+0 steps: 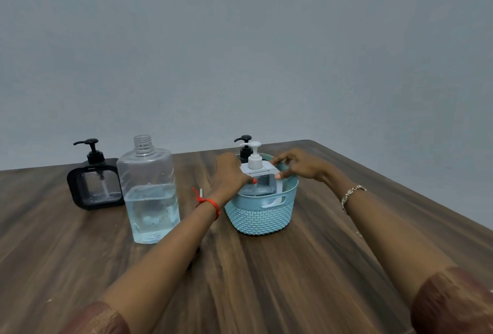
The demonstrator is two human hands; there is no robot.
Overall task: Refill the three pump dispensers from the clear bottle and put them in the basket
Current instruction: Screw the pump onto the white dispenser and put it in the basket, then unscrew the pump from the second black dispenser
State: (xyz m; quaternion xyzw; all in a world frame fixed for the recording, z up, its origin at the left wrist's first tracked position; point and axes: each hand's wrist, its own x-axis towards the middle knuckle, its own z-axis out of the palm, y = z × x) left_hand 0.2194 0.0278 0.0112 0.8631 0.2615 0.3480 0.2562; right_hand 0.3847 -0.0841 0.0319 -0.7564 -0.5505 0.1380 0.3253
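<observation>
On the wooden bench point(266, 267) the clear bottle point(148, 192) stands uncapped and roughly half full, left of centre. Right of it sits the blue basket point(262, 216), which already holds a black-pump dispenser point(245, 147) at its far side and the white dispenser point(260, 176) in front. A third, black-framed dispenser point(96, 187) stands just left of the bottle with its pump on. It looks nearly empty, though I cannot be sure. The left hand point(229, 173) grips the white dispenser's left side, and the right hand point(298, 165) pinches its right corner between thumb and curled fingers. By my judgement two of three are placed. The black-framed one remains to be filled and moved.
</observation>
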